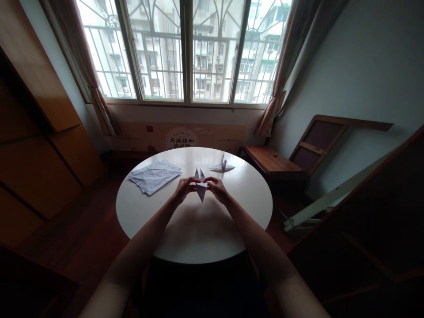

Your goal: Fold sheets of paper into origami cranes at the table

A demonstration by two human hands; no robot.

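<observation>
Between my two hands is a partly folded paper crane point(201, 187), held above the middle of the table. Two narrow points stick up from it and a wider point hangs down toward me. My left hand point(184, 189) pinches its left side, and my right hand point(216, 188) grips the right side, fingers closed on the paper. Just beyond my right hand a finished paper crane point(223, 166) stands on the table with its wings spread. To the left of my left hand lies a loose stack of creased paper sheets point(155, 176).
The round white table point(198, 247) stands before me. A low wooden bench point(270, 159) and a leaning framed panel point(318, 141) are at the right by the wall. Wooden cabinets point(71, 154) line the left. A barred window point(185, 53) and a printed box point(139, 134) are behind the table.
</observation>
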